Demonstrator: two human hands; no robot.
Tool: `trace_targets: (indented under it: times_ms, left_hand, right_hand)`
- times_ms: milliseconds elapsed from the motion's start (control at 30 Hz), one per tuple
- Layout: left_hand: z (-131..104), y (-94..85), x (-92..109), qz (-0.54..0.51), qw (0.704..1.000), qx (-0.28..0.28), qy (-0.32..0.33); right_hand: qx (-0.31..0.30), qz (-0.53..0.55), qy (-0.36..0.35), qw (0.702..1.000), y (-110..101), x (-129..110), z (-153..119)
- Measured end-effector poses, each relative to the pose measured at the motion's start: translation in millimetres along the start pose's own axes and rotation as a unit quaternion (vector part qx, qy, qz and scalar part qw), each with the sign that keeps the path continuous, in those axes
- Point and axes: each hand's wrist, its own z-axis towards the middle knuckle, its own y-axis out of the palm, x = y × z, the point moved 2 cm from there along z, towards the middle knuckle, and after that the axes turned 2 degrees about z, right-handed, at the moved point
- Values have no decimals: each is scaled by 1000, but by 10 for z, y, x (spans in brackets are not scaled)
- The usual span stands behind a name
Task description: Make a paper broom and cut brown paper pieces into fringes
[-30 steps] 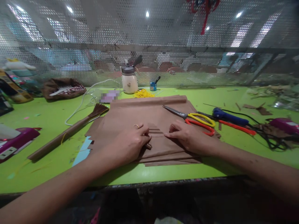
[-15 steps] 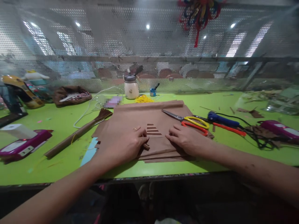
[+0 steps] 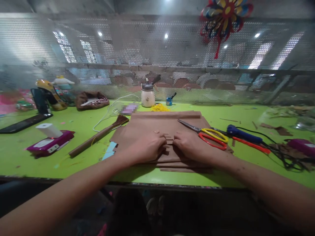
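A stack of brown paper (image 3: 157, 122) lies on the green table, with a small piece of paper cut into strips (image 3: 169, 139) on top. My left hand (image 3: 154, 146) is closed on that strip-cut paper at its left side, fingertips pressed together. Close by on the right, my right hand (image 3: 185, 144) has its fingers curled at the strips' other side; what they pinch is hidden. Scissors with yellow and red handles (image 3: 211, 137) rest on the stack beyond my right hand.
Left are a brown paper roll with a fringed end (image 3: 98, 137) and a purple power strip (image 3: 50, 143). A blue-handled tool (image 3: 243, 133) with a black cord lies right. Behind stand a white jug (image 3: 148, 96), yellow strands (image 3: 159, 107) and a blue jar (image 3: 169, 101).
My hands have come closer together over the strip-cut paper, covering more of it. The view has shifted, so the table objects appear farther right.
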Motion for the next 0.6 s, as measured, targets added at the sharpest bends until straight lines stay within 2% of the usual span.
trace_targets:
  times_ms: [133, 200, 267, 333, 433, 533, 600]
  left_hand:
    - [79, -227, -11, -75, 994, -1, -81]
    - [114, -328, -63, -126, 986, 0, -114]
    - [165, -389, -149, -178, 977, -1, -117]
    - [223, -403, -244, -229, 969, -15, -92]
    - [274, -367, -353, -287, 955, -22, -70]
    - [259, -289, -372, -302, 948, -2, -100]
    - [228, -222, -340, -322, 937, 6, -133]
  right_hand:
    - [12, 120, 20, 992, -192, 118, 35]
    - [19, 199, 35, 979, -322, 192, 74]
    - [25, 272, 53, 961, -428, 265, 118]
    - [38, 338, 75, 937, -486, 335, 152]
    - [62, 411, 100, 904, -463, 414, 182]
    - [100, 456, 116, 877, -350, 455, 193]
    - [153, 504, 135, 839, -260, 467, 185]
